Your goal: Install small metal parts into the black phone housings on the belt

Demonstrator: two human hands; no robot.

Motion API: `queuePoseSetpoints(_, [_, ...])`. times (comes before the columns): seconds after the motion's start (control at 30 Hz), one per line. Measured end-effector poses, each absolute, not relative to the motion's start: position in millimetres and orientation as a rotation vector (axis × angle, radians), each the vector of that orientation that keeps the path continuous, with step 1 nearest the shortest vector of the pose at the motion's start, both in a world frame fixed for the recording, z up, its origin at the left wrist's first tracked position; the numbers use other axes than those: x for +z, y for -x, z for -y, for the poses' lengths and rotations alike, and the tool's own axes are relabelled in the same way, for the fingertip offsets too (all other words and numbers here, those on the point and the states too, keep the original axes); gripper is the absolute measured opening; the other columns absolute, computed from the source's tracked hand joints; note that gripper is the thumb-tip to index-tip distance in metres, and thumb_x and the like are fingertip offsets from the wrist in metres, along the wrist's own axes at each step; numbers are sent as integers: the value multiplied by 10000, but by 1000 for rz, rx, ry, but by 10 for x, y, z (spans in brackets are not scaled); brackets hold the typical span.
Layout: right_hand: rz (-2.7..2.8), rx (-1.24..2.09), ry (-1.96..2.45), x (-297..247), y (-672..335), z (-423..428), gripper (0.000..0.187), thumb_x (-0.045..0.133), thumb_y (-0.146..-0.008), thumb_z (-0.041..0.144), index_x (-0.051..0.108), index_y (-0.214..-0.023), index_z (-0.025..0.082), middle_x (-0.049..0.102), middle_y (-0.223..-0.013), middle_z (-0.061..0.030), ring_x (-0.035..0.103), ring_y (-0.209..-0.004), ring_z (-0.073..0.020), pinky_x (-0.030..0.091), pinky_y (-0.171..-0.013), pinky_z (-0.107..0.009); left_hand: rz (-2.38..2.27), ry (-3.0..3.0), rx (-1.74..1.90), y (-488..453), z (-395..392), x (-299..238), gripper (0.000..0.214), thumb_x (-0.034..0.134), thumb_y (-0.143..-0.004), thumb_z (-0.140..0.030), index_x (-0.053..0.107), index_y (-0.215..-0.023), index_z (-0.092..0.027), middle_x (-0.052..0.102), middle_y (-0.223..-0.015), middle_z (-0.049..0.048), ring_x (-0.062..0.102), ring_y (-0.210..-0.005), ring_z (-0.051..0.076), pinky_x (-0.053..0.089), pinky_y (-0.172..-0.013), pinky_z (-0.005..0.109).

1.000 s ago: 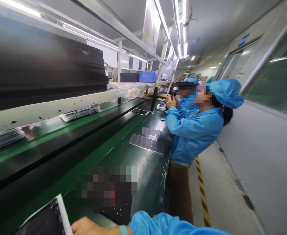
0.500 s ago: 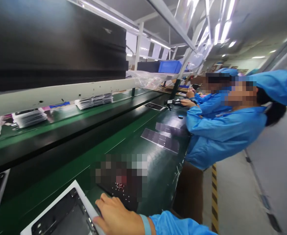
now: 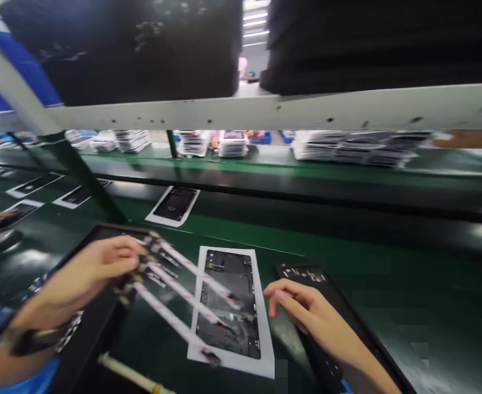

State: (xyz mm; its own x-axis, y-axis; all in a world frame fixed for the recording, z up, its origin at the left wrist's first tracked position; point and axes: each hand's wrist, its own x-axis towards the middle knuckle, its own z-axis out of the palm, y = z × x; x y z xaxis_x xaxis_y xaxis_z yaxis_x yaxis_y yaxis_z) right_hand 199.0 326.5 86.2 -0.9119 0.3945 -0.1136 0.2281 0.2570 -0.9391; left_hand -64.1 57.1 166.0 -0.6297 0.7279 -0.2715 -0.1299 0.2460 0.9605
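Note:
My left hand (image 3: pixel 91 271) pinches the ends of several long thin strips (image 3: pixel 183 295), which fan out to the right over a white-bordered black panel (image 3: pixel 230 306) lying on the green bench. My right hand (image 3: pixel 307 312) rests at the panel's right edge with curled fingers, beside a black tray (image 3: pixel 307 273). I cannot see anything inside that hand. A dark tray (image 3: pixel 101 235) lies under my left hand.
More white-bordered panels (image 3: pixel 175 205) lie on the dark conveyor belt (image 3: pixel 348 219) behind. Stacks of flat parts (image 3: pixel 233 143) line the far green ledge under a white shelf rail (image 3: pixel 265 106). A slim white tool (image 3: pixel 130 375) lies near the front edge.
The view has swung left from the co-workers down the line to the bench straight ahead. My left hand has come into view holding the strips; my right hand stays by the panel.

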Motion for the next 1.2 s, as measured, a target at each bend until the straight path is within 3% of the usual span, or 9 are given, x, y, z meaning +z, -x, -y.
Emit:
queuePoseSetpoints(0.13, [2450,1624,476,768,-1604,-3345,443,489,-891,586,685,-870,189,710,-830,-65,642,-785,-220,500,-728,-322,-1513,-359,1590,226,-718,1044,401,894,-594,-306,614,-835,-149,643,-727,-3,575,-607,103,441,-561,202])
queuePoseSetpoints(0.33, [2313,1270,766,754,-1421,-3638,423,531,-846,574,671,-924,183,710,-834,-88,561,-568,-182,423,-516,-296,-1681,-58,1861,-115,-610,169,506,890,-550,-332,607,-926,-148,631,-709,-9,583,-600,116,464,-520,207])
queuePoseSetpoints(0.53, [2709,1653,180,983,-1245,-2634,327,481,-947,420,684,-798,211,683,-695,-17,611,-651,-176,443,-633,-274,-2383,-291,1962,-321,-306,164,200,725,-798,-290,654,-949,-180,723,-853,50,694,-791,192,580,-732,314])
queuePoseSetpoints(0.6, [2828,1815,59,934,-1232,-2282,240,534,-938,380,712,-917,221,715,-757,-2,613,-670,-166,440,-650,-259,-2713,-638,1894,-384,-249,134,122,637,-864,-166,682,-967,-212,735,-950,50,703,-915,198,573,-867,347])
queuePoseSetpoints(0.7, [3055,1869,-131,825,-1325,-2016,241,641,-894,342,705,-1120,290,750,-947,0,644,-866,-200,451,-739,-253,-2866,-1199,1677,-398,-132,-60,290,546,-868,-16,699,-967,-242,727,-1045,39,677,-1064,188,535,-1000,364])
queuePoseSetpoints(0.87, [3186,1828,-501,832,-1382,-2086,243,596,-928,254,710,-1121,349,754,-993,7,659,-931,-198,461,-808,-249,-2820,-1263,1357,-336,162,-399,386,403,-853,40,678,-939,-215,689,-1164,69,615,-1192,201,525,-1028,395])
queuePoseSetpoints(0.97, [3149,1661,-326,777,-1135,-2155,210,558,-955,343,695,-1110,307,747,-999,-22,662,-943,-223,473,-821,-297,-2950,-960,1229,-327,239,-412,365,398,-892,-33,652,-1099,-193,631,-1258,116,569,-1230,246,505,-1033,470])
queuePoseSetpoints(1.07, [3207,1338,-243,570,-862,-2143,235,526,-965,316,667,-1137,243,736,-1074,-63,672,-967,-249,476,-871,-357,-3106,-658,992,-335,186,-382,379,559,-916,-253,568,-1276,-135,575,-1308,181,511,-1251,332,473,-1025,552])
queuePoseSetpoints(1.2, [3278,1033,-360,260,-732,-2097,245,538,-948,235,639,-1170,203,708,-1167,-103,686,-972,-257,496,-851,-359,-3126,-582,905,-365,73,-410,369,611,-895,-283,567,-1241,-162,543,-1305,162,465,-1255,345,422,-1043,565])
